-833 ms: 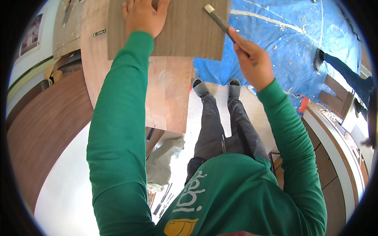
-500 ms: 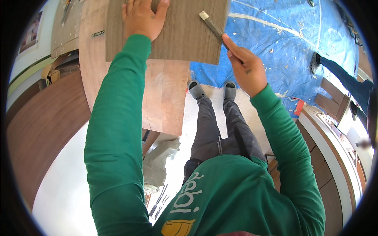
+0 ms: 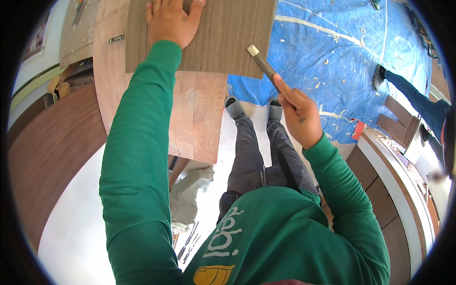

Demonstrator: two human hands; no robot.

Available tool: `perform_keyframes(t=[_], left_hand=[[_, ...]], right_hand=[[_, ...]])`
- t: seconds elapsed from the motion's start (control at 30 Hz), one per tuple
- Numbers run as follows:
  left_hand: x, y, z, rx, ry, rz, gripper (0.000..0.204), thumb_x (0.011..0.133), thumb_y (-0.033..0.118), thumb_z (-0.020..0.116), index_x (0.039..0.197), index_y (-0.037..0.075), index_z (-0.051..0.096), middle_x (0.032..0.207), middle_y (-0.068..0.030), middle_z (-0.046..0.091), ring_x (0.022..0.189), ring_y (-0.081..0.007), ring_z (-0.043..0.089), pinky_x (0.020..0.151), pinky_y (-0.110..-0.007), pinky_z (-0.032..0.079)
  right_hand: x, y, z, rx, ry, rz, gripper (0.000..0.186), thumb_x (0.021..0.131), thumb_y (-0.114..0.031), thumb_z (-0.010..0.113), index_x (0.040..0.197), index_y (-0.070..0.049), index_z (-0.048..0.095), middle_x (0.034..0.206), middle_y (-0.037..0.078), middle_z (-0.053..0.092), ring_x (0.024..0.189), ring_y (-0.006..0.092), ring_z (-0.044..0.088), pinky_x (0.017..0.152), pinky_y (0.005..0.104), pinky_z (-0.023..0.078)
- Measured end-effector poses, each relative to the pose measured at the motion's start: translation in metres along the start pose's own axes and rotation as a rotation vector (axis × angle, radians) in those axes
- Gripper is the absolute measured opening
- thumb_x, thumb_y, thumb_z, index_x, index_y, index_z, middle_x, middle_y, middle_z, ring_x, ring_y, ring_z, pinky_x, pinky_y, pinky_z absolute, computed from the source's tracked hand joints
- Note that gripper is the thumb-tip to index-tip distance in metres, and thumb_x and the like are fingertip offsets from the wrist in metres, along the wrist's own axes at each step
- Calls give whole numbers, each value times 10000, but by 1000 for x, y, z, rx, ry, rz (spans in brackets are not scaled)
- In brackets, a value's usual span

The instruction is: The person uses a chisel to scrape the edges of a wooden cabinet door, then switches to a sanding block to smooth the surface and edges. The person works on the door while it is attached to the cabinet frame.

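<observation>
My left hand [image 3: 172,23] lies flat on a brown wood-grain panel [image 3: 225,45], its fingers spread and the fingertips partly beyond the upper edge of the picture. The panel rests on a paler wooden board [image 3: 197,111]. My right hand [image 3: 302,114] is closed around one end of a flat file [image 3: 264,65], a narrow grey-brown bar with a pale tip. That tip points up and left, over the panel's near right corner. Whether it touches the panel I cannot tell.
A small metal tool [image 3: 117,38] lies on the board left of the panel. Blue sheeting [image 3: 327,52] with scattered chips covers the floor at the right. Another person's leg [image 3: 408,84] shows there, above a cluttered white-edged counter [image 3: 384,154]. A beige bag [image 3: 192,190] sits below the board.
My right hand has drawn the file down toward me, its tip moving from well over the panel to near its corner. The left hand stays in place on the panel.
</observation>
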State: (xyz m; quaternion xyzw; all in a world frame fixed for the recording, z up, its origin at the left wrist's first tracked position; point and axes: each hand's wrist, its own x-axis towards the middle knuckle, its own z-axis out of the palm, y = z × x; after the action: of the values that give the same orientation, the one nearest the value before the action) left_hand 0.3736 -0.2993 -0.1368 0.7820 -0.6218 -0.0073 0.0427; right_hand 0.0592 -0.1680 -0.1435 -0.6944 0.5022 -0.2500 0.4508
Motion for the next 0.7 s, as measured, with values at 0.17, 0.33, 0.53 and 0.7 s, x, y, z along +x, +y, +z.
perform_keyframes(t=[0.17,0.33,0.53,0.7], left_hand=[[0,-1,4,8,28,36,702,1079,505,437,1608,50,362,1701,-142,308,1587,-312,234,1314,-462,119],[-2,-7,6,-12,30,60,702,1080,504,435,1604,41,367,1695,-154,318,1583,-323,240,1312,-468,121],[2,-5,10,-29,59,87,697,1084,499,427,1599,33,375,1691,-168,321,1580,-338,244,1309,-478,124],[-2,-11,5,-40,54,76,696,1085,500,423,1593,27,385,1688,-170,327,1578,-342,248,1306,-483,126]], right_hand=[[56,-8,6,121,44,103,473,1019,-7,621,1475,-129,610,822,113,606,741,113,533,731,285,492],[-1,-1,0,-3,-18,34,431,1054,-60,601,1480,-125,604,868,39,647,778,86,514,749,269,488],[45,-5,6,119,31,110,451,1036,-44,615,1474,-152,616,835,96,629,774,113,540,758,273,493],[7,6,-1,-8,8,-13,433,1050,-71,615,1475,-155,614,835,48,608,751,97,483,717,268,472]])
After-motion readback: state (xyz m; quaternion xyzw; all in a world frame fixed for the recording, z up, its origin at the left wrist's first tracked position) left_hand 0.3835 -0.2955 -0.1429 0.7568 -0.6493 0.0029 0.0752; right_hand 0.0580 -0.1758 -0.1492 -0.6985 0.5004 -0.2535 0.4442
